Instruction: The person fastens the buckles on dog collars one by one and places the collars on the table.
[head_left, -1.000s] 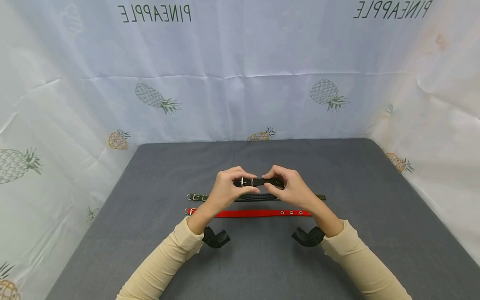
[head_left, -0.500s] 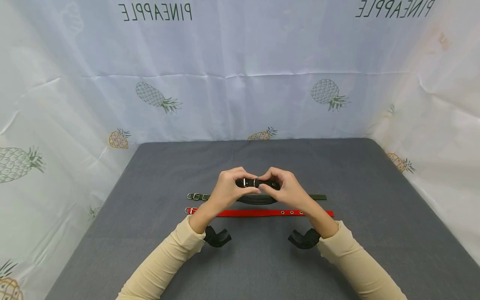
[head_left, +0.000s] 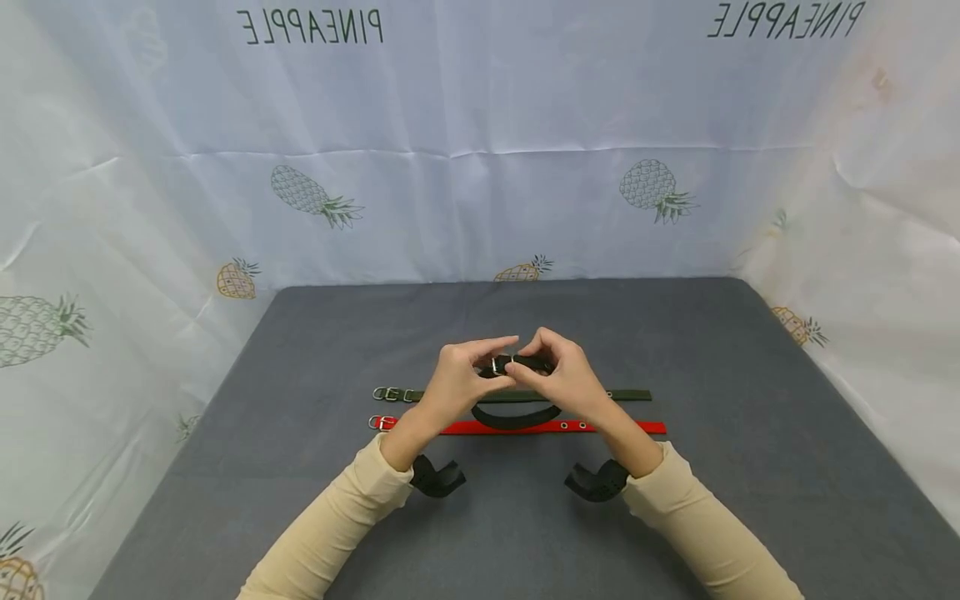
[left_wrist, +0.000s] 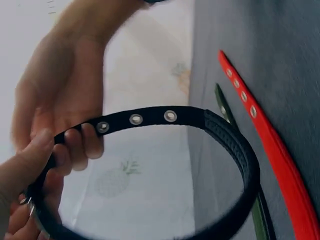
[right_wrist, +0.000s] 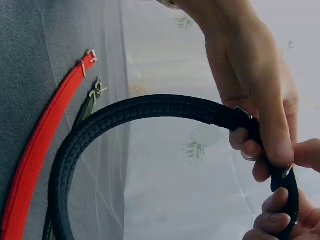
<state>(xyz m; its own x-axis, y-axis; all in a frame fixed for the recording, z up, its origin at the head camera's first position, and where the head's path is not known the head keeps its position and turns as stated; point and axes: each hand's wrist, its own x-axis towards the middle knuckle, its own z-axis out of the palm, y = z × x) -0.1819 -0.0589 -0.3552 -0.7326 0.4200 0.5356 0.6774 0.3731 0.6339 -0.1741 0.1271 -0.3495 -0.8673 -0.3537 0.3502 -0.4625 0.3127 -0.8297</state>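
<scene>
Head view: black strap [head_left: 516, 422] held up over the grey table [head_left: 480, 533], bent into a loop, its lower curve hanging below both hands. Left hand [head_left: 459, 373] grips the end with the metal buckle [head_left: 495, 365]; right hand [head_left: 564, 377] pinches the other end close beside it. Left wrist view: three eyelets [left_wrist: 136, 119] show along the band, next to the right hand's curled fingers. Red strap [head_left: 622, 427] lies lengthwise on the table; green strap [head_left: 633, 395] just beyond, roughly parallel. Pineapple-print cloth [head_left: 480, 208] behind.
</scene>
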